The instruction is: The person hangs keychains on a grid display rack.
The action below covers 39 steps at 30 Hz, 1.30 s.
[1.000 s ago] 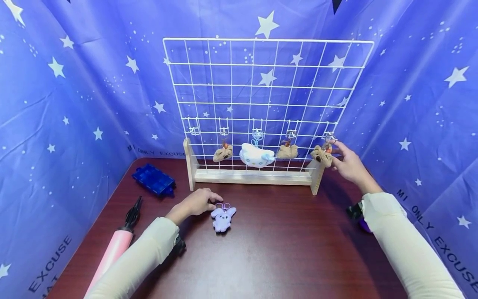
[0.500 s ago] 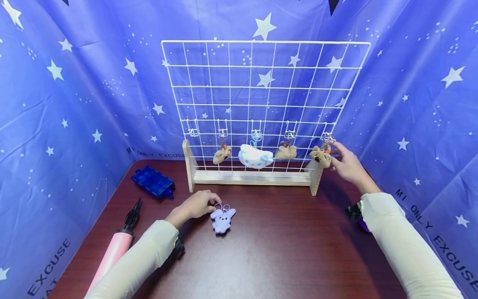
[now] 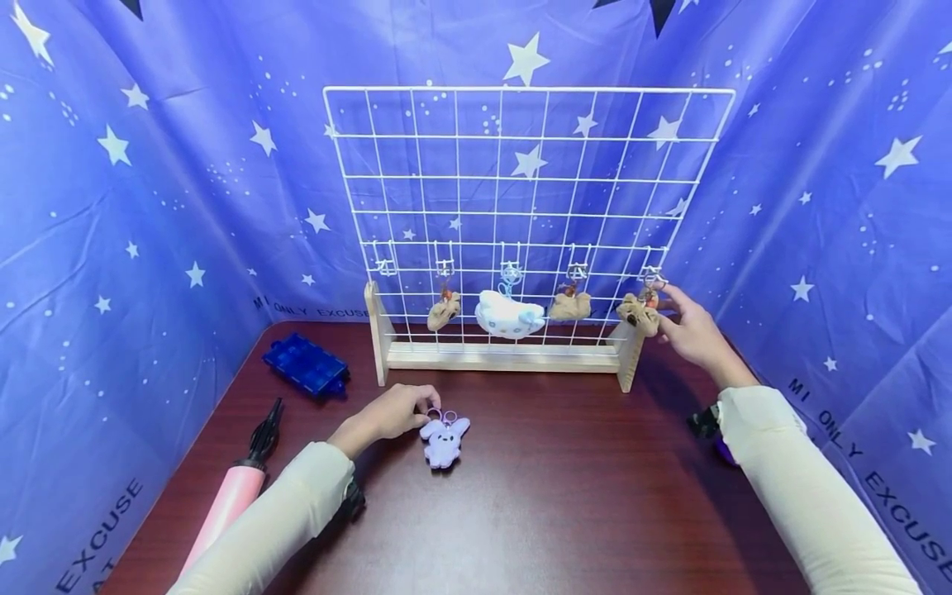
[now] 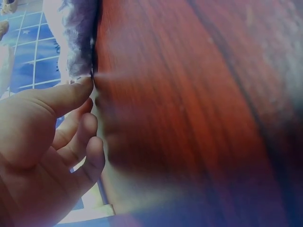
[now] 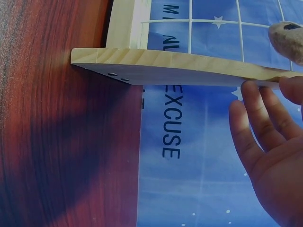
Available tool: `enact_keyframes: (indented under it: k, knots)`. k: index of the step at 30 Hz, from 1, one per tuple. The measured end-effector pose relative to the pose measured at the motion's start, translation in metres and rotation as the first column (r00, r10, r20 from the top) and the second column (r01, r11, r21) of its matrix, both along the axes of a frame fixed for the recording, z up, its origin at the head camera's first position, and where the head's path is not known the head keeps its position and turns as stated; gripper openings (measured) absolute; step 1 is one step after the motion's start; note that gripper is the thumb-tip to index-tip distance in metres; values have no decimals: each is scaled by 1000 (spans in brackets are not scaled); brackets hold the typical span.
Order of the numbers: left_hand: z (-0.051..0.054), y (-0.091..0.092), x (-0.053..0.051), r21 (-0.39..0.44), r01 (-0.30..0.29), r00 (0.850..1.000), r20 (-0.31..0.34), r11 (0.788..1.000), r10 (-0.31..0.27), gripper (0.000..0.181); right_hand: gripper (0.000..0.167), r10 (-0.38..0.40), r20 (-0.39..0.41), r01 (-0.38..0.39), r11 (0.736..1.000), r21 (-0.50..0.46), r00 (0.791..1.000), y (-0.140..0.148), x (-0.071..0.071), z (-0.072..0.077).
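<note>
In the head view a lilac plush keychain [image 3: 444,444] lies on the table, two rings at its top. My left hand [image 3: 392,411] pinches one ring between thumb and index finger; its other fingers are loosely bent in the left wrist view. My right hand [image 3: 692,329] is at the right end of a white wire grid rack [image 3: 531,214]. There its fingers touch the wooden end support [image 5: 170,61], and the index fingertip is close to the ring of a brown plush keychain [image 3: 638,315]. Whether it grips that ring cannot be seen.
On the rack's hooks hang a white plush keychain [image 3: 511,314] and two more brown ones. The leftmost hook [image 3: 386,267] bears nothing. A blue plastic case [image 3: 307,364] and a pink pump [image 3: 230,500] lie at left. A purple object [image 3: 725,451] is partly behind the right sleeve.
The leftmost brown plush has turned a little on its hook. Both hands stay nearly where they were, while the head view shifts slightly.
</note>
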<state>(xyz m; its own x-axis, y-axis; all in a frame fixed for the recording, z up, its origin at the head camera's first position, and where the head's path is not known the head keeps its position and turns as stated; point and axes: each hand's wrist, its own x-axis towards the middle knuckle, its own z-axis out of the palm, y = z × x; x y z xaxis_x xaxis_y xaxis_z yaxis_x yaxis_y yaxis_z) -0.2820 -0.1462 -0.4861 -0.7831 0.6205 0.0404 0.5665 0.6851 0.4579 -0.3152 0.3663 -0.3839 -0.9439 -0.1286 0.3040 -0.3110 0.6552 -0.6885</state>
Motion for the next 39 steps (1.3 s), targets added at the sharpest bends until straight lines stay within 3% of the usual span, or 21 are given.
enact_keyframes:
  k: [14,27,39]
  knots:
    - [1,-5,3,48,13,1000,-16,999,-12,14,54,-1,7,1,1000,-9,1000,-1,2,-1]
    - [14,-9,4,142,-3,1000,0,990,3,12,54,-1,12,1,1000,-10,1000,-1,1,0]
    - [29,-18,8,171,-17,998,-60,985,28,12,53,13,14,-12,999,-31,1000,0,1,-1]
